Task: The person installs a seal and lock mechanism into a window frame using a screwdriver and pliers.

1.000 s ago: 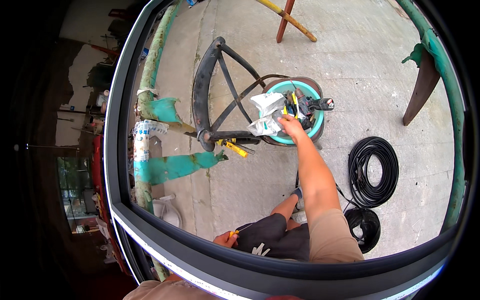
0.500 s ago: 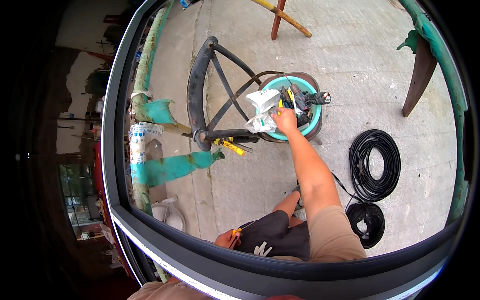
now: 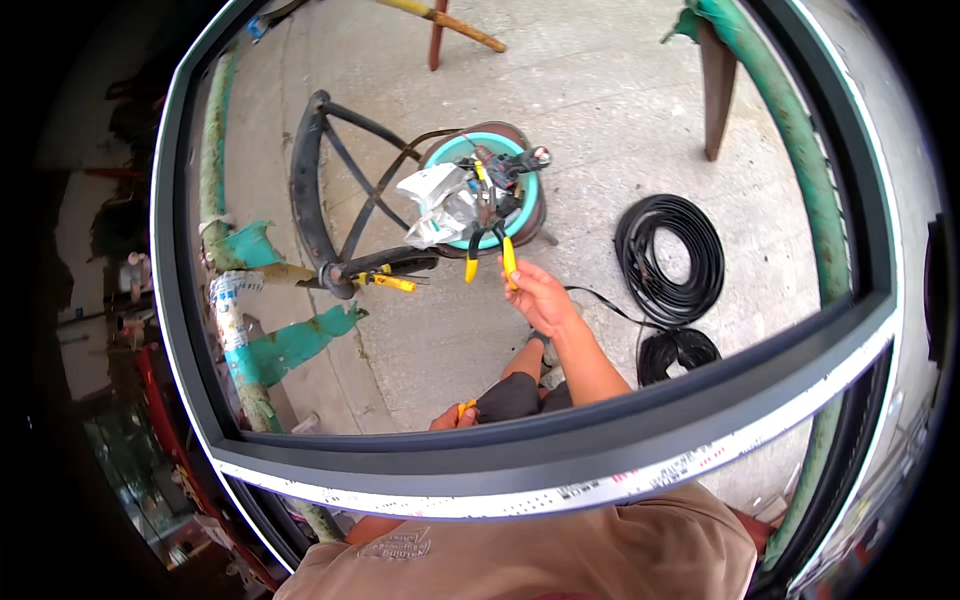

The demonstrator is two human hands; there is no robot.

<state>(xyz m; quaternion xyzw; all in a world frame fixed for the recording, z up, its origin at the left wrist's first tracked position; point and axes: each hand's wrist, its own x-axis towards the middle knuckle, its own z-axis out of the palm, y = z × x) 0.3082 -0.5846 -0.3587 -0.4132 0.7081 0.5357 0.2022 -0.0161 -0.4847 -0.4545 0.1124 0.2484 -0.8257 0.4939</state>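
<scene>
My right hand (image 3: 540,295) grips one handle of yellow-and-black pliers (image 3: 509,262). The handles are spread, and the jaws point toward a turquoise basin (image 3: 532,208) of tools. White plastic bags (image 3: 432,188) and a dark power drill (image 3: 515,162) lie in that basin, which rests on a brown seat. Low by my dark shorts, my left hand (image 3: 455,418) is closed on a small yellow-orange tool (image 3: 466,408); its shaft is hard to make out now.
A dark grey frame (image 3: 540,452) with white film surrounds the work area. Black cable coils (image 3: 712,255) lie on the concrete at right. Left of the basin stands a black tubular metal frame (image 3: 308,190), with a yellow-handled tool (image 3: 390,282) near its lower end. Green posts (image 3: 832,215) flank both sides.
My right hand has drawn back from the basin toward me and now holds the pliers. My left hand keeps its small tool. The whole view has shifted, bringing my shirt in below.
</scene>
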